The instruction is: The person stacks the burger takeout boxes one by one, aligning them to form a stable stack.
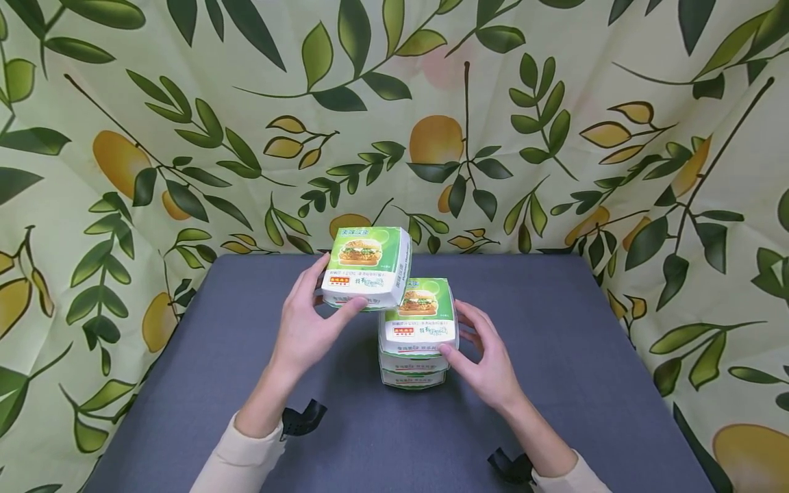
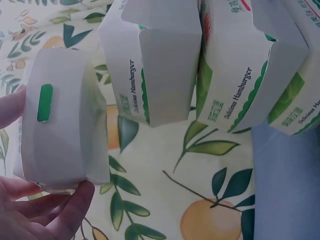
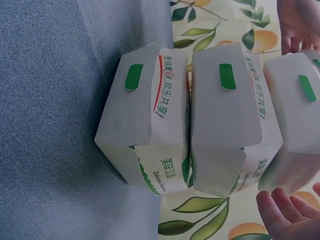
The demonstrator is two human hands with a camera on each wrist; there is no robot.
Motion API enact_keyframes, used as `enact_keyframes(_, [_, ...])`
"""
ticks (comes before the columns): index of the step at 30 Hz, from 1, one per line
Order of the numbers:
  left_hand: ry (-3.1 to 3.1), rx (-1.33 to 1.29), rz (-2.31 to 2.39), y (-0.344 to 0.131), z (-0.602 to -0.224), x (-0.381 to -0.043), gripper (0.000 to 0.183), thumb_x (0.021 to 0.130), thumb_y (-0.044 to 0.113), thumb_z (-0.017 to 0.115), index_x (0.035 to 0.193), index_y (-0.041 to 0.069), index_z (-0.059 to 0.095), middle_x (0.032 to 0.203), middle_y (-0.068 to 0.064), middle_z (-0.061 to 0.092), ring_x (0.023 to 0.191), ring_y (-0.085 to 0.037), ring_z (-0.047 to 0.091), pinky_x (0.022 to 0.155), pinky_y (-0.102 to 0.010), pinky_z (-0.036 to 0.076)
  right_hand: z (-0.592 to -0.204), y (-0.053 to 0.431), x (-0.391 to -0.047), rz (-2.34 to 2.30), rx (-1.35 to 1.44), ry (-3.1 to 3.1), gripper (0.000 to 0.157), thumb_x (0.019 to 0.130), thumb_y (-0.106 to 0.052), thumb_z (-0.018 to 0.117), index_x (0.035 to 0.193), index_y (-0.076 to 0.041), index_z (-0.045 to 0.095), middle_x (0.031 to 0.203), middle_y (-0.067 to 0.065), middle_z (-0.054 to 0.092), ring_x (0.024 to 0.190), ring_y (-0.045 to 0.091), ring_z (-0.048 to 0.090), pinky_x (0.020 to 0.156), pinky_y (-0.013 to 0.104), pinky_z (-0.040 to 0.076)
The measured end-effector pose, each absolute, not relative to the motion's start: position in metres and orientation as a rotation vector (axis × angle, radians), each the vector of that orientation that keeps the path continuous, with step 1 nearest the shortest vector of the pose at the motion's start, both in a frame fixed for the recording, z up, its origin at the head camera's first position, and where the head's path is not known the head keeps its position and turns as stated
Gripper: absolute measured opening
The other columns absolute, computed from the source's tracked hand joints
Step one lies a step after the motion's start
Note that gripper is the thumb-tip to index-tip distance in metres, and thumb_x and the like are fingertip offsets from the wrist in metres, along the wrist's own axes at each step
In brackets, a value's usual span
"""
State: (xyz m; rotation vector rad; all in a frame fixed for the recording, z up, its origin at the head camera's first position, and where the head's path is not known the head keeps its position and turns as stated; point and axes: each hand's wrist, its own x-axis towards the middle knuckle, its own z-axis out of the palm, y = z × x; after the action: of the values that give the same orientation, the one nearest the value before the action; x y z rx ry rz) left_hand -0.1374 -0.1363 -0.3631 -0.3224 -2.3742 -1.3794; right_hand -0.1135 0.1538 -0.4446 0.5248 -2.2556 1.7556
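Observation:
My left hand [image 1: 308, 322] holds a green-and-white burger box [image 1: 364, 263] with a burger picture on its lid, thumb along the front and fingers on the left side. In the left wrist view this held box [image 2: 60, 120] is apart from the others. In the head view it overlaps the back left corner of a stack of three similar boxes. The stack's top box [image 1: 422, 329] has my right hand [image 1: 487, 356] at its right side, thumb at the front corner and fingers extended. Below are the middle box [image 3: 225, 110] and bottom box [image 3: 125, 110].
The stack stands on a dark blue-grey tabletop [image 1: 246, 315]. Behind and beside the table hangs a cloth [image 1: 555, 41] printed with leaves and orange fruit. A black strap [image 1: 303, 418] shows at the left wrist, another black strap [image 1: 510, 467] at the right.

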Motion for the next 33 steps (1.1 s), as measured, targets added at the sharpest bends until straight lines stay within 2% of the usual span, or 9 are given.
enact_keyframes(7, [-2.406, -0.318, -1.377, -0.131, -0.365, -0.135, 0.088, 0.082, 0.038, 0.087, 0.154, 0.013, 0.042, 0.139, -0.006, 0.053, 0.114, -0.02, 0.053, 0.091, -0.048, 0.052, -0.442, 0.155, -0.114, 1.725, 0.542, -2.252, 0.072, 0.087, -0.002, 0.076, 0.152, -0.008, 0.045, 0.151, 0.01, 0.044, 0.131, 0.017, 0.048, 0.106, 0.021, 0.044])
enact_keyframes(13, [-2.404, -0.331, -1.361, -0.128, -0.367, -0.135, 0.088, 0.082, 0.039, 0.086, 0.154, 0.013, 0.043, 0.14, -0.006, 0.053, 0.116, -0.019, 0.053, 0.092, -0.044, 0.051, -0.438, 0.156, -0.116, 1.688, 0.562, -2.232, 0.071, 0.087, 0.001, 0.076, 0.151, -0.005, 0.045, 0.152, 0.009, 0.044, 0.132, 0.016, 0.048, 0.107, 0.024, 0.044])
enact_keyframes(19, [-2.381, -0.367, -1.306, -0.125, -0.369, -0.134, 0.09, 0.082, 0.039, 0.087, 0.154, 0.009, 0.043, 0.143, -0.006, 0.052, 0.116, -0.019, 0.055, 0.091, -0.046, 0.052, -0.429, 0.154, -0.119, 1.638, 0.572, -2.209, 0.071, 0.086, 0.0, 0.076, 0.151, -0.01, 0.047, 0.151, 0.009, 0.045, 0.134, 0.028, 0.047, 0.108, 0.027, 0.044])
enact_keyframes(25, [-2.376, -0.375, -1.288, -0.121, -0.368, -0.132, 0.09, 0.082, 0.041, 0.087, 0.154, 0.011, 0.042, 0.143, -0.005, 0.052, 0.116, -0.019, 0.055, 0.091, -0.05, 0.053, -0.42, 0.15, -0.12, 1.621, 0.606, -2.194, 0.072, 0.086, 0.001, 0.076, 0.151, -0.01, 0.046, 0.151, 0.013, 0.045, 0.133, 0.034, 0.046, 0.11, 0.025, 0.041])
enact_keyframes(33, [-2.391, -0.366, -1.242, -0.117, -0.369, -0.13, 0.09, 0.081, 0.043, 0.086, 0.154, 0.013, 0.043, 0.142, -0.004, 0.053, 0.113, -0.018, 0.056, 0.09, -0.043, 0.053, -0.416, 0.148, -0.121, 1.604, 0.619, -2.182, 0.072, 0.085, 0.001, 0.076, 0.15, -0.007, 0.047, 0.15, 0.013, 0.046, 0.135, 0.033, 0.046, 0.112, 0.022, 0.037])
